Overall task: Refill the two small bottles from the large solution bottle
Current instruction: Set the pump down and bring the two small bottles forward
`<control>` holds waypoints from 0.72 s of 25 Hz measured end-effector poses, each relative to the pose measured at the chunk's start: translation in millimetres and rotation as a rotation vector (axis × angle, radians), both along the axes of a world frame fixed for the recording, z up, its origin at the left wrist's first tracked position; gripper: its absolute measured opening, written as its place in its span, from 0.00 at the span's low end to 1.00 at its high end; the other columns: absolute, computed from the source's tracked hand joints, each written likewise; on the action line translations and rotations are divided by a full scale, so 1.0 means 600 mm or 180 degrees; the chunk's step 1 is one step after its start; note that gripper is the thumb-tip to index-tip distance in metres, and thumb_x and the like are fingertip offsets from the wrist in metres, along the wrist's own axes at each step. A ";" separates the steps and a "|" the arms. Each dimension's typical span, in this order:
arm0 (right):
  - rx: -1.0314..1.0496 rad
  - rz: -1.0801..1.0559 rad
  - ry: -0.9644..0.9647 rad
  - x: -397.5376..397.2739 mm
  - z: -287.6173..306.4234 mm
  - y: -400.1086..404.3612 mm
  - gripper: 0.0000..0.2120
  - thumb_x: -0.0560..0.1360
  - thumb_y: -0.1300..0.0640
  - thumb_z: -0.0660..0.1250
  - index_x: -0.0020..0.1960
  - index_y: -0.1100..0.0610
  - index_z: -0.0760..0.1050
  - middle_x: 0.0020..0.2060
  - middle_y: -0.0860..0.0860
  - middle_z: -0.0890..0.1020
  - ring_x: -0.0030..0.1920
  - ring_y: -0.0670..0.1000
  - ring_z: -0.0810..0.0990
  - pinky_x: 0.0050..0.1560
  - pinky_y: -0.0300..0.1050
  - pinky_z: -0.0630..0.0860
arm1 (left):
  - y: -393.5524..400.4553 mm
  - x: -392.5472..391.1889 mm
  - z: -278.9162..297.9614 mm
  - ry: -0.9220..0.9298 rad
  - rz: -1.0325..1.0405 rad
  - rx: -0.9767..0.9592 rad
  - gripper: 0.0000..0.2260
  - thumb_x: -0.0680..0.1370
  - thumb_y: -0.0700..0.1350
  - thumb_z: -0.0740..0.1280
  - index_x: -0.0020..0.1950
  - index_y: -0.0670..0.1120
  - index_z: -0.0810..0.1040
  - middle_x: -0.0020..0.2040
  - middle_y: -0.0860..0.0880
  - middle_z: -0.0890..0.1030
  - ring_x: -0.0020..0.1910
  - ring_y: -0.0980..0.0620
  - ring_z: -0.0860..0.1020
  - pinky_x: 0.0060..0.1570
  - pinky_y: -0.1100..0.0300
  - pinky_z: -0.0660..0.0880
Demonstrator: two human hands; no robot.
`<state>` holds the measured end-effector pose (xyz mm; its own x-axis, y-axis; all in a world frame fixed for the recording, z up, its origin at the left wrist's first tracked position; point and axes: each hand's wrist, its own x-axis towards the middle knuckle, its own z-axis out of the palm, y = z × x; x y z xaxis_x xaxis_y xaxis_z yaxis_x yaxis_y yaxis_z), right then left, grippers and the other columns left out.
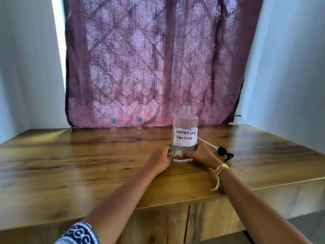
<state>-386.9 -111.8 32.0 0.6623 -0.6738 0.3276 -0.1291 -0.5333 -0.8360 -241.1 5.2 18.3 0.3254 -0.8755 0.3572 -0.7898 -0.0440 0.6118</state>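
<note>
The large clear solution bottle [185, 131] stands upright on the wooden table [88, 164], uncapped, with a white label reading "CONTACT LENS SOLUTION" and a little liquid at the bottom. My left hand [161, 160] and my right hand [200, 154] both clasp its base from either side. Two small clear bottles with blue caps stand at the back of the table by the curtain: one [113, 126] further left, the other [139, 125] to its right. Both small bottles are capped and apart from my hands.
A black pump head with a white dip tube [222, 151] lies on the table just right of the large bottle. A purple patterned curtain [154, 59] hangs behind the table. The table's front edge [175, 205] runs above cabinet doors.
</note>
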 end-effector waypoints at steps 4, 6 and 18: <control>-0.0133 -0.0246 0.0262 -0.003 -0.022 0.001 0.37 0.59 0.47 0.83 0.63 0.51 0.72 0.54 0.46 0.82 0.54 0.45 0.81 0.52 0.40 0.80 | 0.010 0.009 -0.008 0.0140 -0.0172 0.0139 0.23 0.78 0.43 0.67 0.73 0.45 0.68 0.66 0.45 0.77 0.66 0.48 0.75 0.65 0.53 0.73; -0.0292 -0.0524 0.0544 -0.006 -0.030 0.013 0.40 0.59 0.45 0.82 0.65 0.53 0.69 0.56 0.47 0.81 0.56 0.48 0.80 0.57 0.47 0.78 | 0.029 0.016 -0.008 0.0081 -0.0207 0.0280 0.25 0.77 0.42 0.68 0.74 0.44 0.66 0.69 0.45 0.75 0.68 0.49 0.74 0.66 0.56 0.71; -0.0406 -0.0803 0.0060 0.038 -0.013 0.161 0.08 0.68 0.62 0.73 0.42 0.57 0.75 0.36 0.49 0.78 0.37 0.46 0.76 0.35 0.32 0.70 | 0.161 0.099 -0.004 -0.0466 0.0476 0.0488 0.10 0.76 0.43 0.68 0.55 0.43 0.82 0.56 0.43 0.80 0.53 0.49 0.78 0.51 0.65 0.70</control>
